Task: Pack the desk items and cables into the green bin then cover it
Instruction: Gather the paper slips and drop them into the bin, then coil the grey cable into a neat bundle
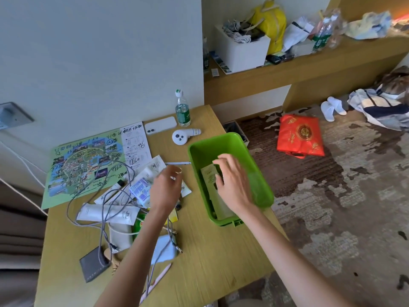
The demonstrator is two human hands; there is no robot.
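Note:
The green bin [261, 187] stands at the desk's right edge with a pale flat packet [209, 177] lying inside it. My right hand [232, 180] hovers over the bin with its fingers spread, holding nothing. My left hand [166, 187] hangs over the pile of desk items left of the bin, fingers loosely curled, empty as far as I can see. The pile holds a white tube [106, 213], a blue-and-white packet [140, 189], grey cables [101, 235], a dark wallet [94, 263] and a pen [177, 163].
A green map sheet [84, 165], a white phone [160, 125], a white handheld device [182, 136] and a water bottle [182, 111] sit at the desk's back. A red bag [298, 136] lies on the carpet to the right. A cluttered shelf runs behind.

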